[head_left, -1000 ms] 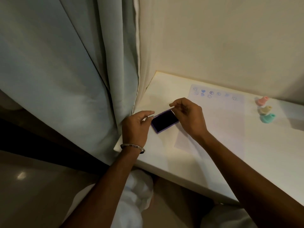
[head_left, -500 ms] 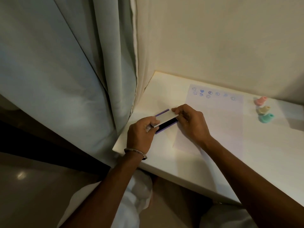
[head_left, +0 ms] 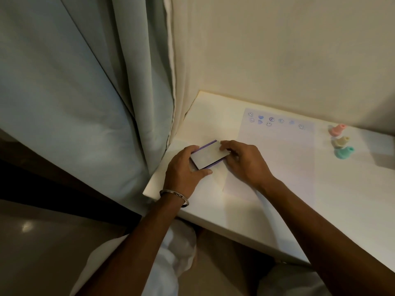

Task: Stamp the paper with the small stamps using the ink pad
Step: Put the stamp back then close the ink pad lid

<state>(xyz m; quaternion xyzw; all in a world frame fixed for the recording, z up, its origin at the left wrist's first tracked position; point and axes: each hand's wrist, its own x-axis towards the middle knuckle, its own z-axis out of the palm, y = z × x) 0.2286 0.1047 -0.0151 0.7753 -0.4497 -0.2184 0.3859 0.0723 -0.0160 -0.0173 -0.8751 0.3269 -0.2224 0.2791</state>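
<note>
Pale curtain (head_left: 74,92) beside cream wall (head_left: 277,50), white desk (head_left: 245,210).

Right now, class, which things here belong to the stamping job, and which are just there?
Job: ink pad, lid shut, held by left hand and right hand; paper; three small stamps.
Just there: curtain, bracelet, table.

Ink pad (head_left: 210,156) lid now fully down, dark pad no longer visible; it was open 1.0 s ago, half closed 0.5 s ago. Left hand (head_left: 183,169) moved from the corner to gripping the near-left side, right hand (head_left: 241,160) fingertips now on the lid's right end
</note>
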